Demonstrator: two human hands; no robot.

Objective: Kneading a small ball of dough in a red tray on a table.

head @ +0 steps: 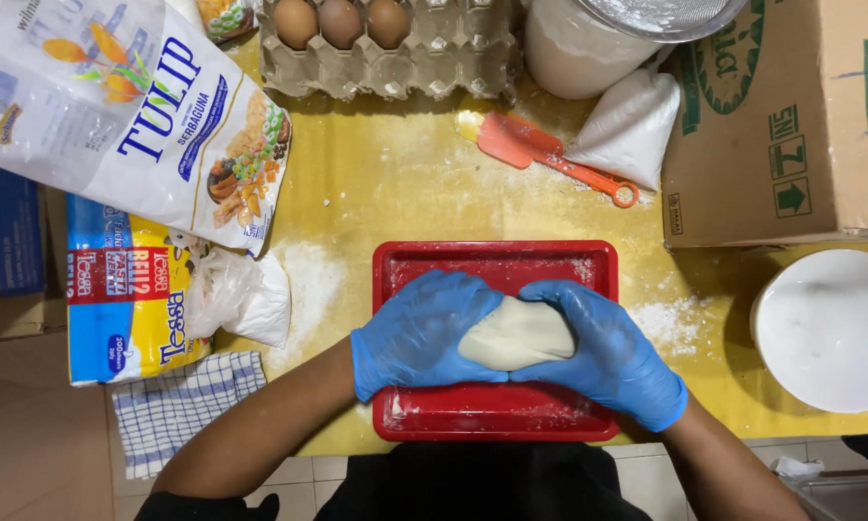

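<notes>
pale cream, smooth oval lump of dough (pixel 517 335) | unbaked, soft, rounded top, one piece | lies lengthwise left to right, raised slightly at its right end | sits over the middle of the flour-dusted red rectangular plastic tray (pixel 497 415), near its front half

We find bare table (pixel 395 183) beyond the tray (pixel 497 260); spatula (pixel 540 154) and egg carton (pixel 395 53) block farther back, box (pixel 781 116) and bowl (pixel 829 328) right, flour bag (pixel 135 116) left.
</notes>
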